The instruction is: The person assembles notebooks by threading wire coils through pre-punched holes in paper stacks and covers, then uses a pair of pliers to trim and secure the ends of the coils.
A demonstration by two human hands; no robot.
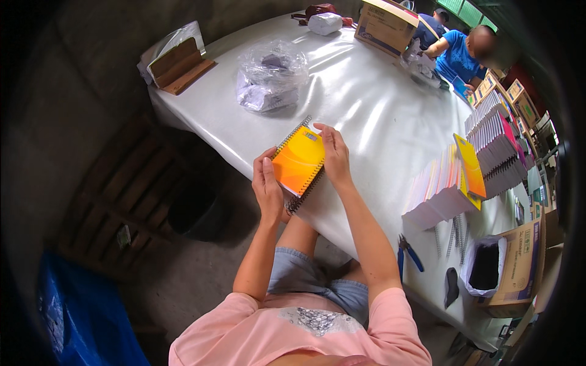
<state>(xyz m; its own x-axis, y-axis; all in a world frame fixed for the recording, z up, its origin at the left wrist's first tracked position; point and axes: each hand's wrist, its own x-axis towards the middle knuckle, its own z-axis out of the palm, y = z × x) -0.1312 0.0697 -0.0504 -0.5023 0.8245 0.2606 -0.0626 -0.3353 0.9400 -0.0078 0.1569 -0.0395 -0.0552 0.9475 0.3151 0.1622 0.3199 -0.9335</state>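
A yellow-and-orange spiral notebook (298, 163) is held between my two hands at the near edge of the white table. My left hand (267, 183) is closed on its left side, thumb along the cover. At its right edge, my right hand (334, 154) grips it with the fingers near the top corner. A dark wire coil (314, 179) runs along the notebook's right edge. Loose coil also sticks out past the top corner and below the bottom corner; how far it is threaded I cannot tell.
Stacked notebooks (441, 190) stand on the right, near blue-handled pliers (410, 253), loose wire coils (455, 235) and a cardboard box (519, 265). Farther off lie a clear plastic bag (271, 76) and a brown wooden stand (180, 68). A person in blue (458, 55) sits across the table (390, 116).
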